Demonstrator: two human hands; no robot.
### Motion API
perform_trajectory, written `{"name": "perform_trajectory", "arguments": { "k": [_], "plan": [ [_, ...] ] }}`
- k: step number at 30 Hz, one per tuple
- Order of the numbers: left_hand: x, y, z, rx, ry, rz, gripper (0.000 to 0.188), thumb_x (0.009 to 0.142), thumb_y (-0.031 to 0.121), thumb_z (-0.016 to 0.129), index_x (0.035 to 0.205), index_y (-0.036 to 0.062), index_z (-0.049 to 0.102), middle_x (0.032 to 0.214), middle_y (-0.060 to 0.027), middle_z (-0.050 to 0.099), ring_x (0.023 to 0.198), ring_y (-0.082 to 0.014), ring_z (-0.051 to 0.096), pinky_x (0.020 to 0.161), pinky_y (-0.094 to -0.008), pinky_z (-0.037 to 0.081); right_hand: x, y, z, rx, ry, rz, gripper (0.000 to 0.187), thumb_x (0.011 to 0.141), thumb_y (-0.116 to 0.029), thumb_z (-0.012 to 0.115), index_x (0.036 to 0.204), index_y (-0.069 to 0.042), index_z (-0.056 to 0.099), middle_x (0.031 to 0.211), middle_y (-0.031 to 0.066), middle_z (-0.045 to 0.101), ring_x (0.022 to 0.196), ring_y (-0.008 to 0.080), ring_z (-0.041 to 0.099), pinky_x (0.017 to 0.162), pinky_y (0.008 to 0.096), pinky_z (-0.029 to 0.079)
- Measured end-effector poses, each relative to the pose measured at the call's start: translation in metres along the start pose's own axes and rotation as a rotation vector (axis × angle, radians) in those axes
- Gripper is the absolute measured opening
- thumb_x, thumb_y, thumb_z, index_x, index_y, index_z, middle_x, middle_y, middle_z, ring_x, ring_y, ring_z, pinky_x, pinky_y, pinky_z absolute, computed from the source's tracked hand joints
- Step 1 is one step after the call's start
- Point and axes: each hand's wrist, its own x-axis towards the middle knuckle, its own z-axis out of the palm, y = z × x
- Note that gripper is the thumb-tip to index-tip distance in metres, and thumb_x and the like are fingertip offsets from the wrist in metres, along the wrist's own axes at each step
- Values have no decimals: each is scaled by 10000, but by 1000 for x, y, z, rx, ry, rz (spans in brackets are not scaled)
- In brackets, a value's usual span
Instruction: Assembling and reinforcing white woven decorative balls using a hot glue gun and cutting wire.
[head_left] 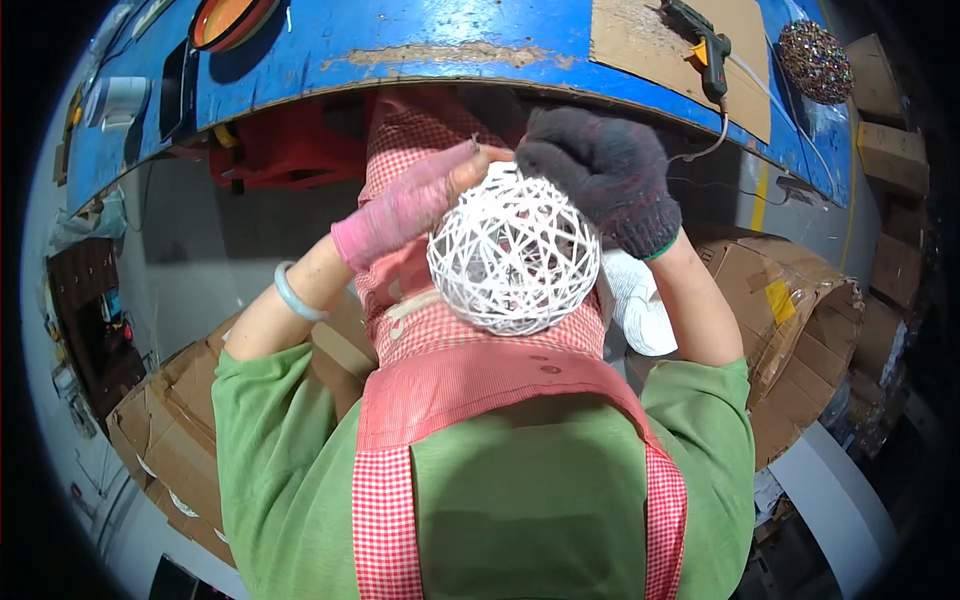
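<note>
Blue paint, worn to brown in a long strip, covers the counter (300, 75) before me, and grey floor (250, 240) shows below its edge. Just in front of my body, over my lap, is the white lattice ball (513, 255), made of many crossing strands with gaps between them. My left hand (415, 200), in a pink glove that leaves a fingertip bare, grasps the ball at its upper left. My right hand (605, 170), in a dark knitted glove, is curled and grasps it at the upper right; its fingertips I cannot see well. Under the ball is my red-and-white checked apron (500, 370), and on my left wrist sits a pale bangle (298, 292). Large cardboard boxes stand at both sides, the right one (800, 320) with a yellow patch. Farther away, on the counter, a black glue gun (714, 70) lies upon a cardboard sheet (635, 45). A multicoloured ball (816, 62) is at its right, and a round orange dish (228, 20) at the far left.
</note>
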Motion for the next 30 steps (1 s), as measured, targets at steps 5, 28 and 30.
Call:
{"name": "perform_trajectory", "arguments": {
  "k": [5,28,30],
  "plan": [
    [-7,-2,6,155,-6,204,502,1021,405,460,1361,37,496,1184,-40,579,1117,-125,530,996,-275,403,-15,-1,-3,-56,49,-70,209,831,-168,731,940,7,701,861,148,702,767,261,705,697,321,536],
    [-7,0,-23,252,25,45,514,821,254,784,1224,24,564,1042,-70,654,946,-109,626,786,-272,544,-5,19,48,159,-19,-110,196,840,-267,699,935,-95,696,830,103,675,729,279,672,617,375,514],
    [-11,4,-18,454,12,149,548,780,276,794,1217,36,567,1082,-74,622,1025,-178,589,931,-335,462,-1,18,34,338,-172,125,198,853,-255,685,957,-88,712,871,88,684,750,246,686,636,344,521]
  ]
}}
